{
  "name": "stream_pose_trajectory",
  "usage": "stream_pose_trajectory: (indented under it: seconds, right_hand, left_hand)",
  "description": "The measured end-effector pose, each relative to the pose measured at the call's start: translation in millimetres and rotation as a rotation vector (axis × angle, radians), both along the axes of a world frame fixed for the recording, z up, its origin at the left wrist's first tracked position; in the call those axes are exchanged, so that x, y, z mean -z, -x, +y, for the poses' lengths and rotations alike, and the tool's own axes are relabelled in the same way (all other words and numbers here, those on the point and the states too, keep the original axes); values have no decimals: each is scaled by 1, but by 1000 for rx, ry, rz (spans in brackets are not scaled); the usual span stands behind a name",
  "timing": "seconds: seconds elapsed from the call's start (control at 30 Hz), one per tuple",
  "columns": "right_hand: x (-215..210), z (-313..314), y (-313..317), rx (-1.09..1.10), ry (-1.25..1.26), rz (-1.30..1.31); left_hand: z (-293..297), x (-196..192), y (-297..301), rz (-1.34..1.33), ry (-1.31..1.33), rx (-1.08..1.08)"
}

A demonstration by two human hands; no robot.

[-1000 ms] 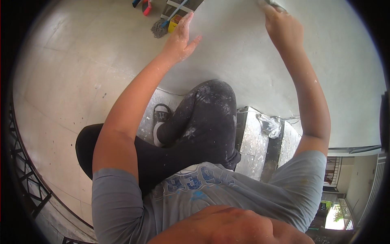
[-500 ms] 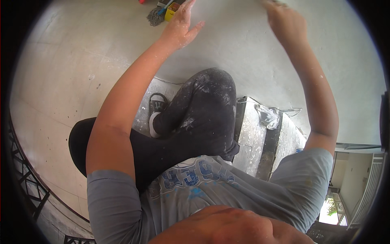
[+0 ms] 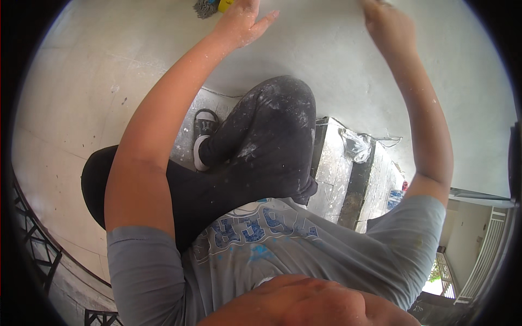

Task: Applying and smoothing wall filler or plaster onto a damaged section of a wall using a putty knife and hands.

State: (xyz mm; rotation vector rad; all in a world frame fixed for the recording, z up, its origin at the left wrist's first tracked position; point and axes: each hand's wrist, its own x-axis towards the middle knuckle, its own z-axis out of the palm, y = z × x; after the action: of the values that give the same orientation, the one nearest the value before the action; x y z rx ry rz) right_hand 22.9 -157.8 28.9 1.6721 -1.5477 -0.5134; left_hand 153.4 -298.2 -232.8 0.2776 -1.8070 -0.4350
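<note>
My left hand [image 3: 246, 23] is raised in front of the smooth grey wall [image 3: 326, 49]. Its thumb is stretched out to the side, and the top edge of the picture cuts off the other fingers. White specks dot the skin. My right hand [image 3: 390, 30] is also up by the wall, further right, with its fingers curled closed. Blur and the picture's edge hide its fingertips, so whatever it holds cannot be made out. Whether either hand touches the wall is not plain.
Paint-spattered steps [image 3: 333, 163] lie to the right of my bent knee, with a clear plastic bag [image 3: 357, 146] on them. A grey mop head [image 3: 206, 8] and a yellow container [image 3: 225, 5] show at the top. Black metal railing [image 3: 35, 239] runs along the lower left.
My right hand has shifted slightly right and up, still closed. The left hand sits a little higher in view. The whole view has tilted slightly, so the mop and yellow container slid upward.
</note>
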Motion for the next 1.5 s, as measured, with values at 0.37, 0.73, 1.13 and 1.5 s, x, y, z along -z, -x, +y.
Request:
stream_pose_trajectory:
  seconds: [0.37,0.73,1.13,1.5]
  right_hand:
    - [0,-6,-8,-80,-9,90]
    - [-1,-5,-19,2,62,11]
    - [-10,-5,-18,-62,270,-138]
    - [133,60,39,-52,-222,-362]
  left_hand:
    - [1,-3,-2,-7,-29,0]
    - [1,-1,-2,5,-9,-2]
    - [3,-2,-6,-48,-52,16]
    - [-5,-20,-20,-228,-36,15]
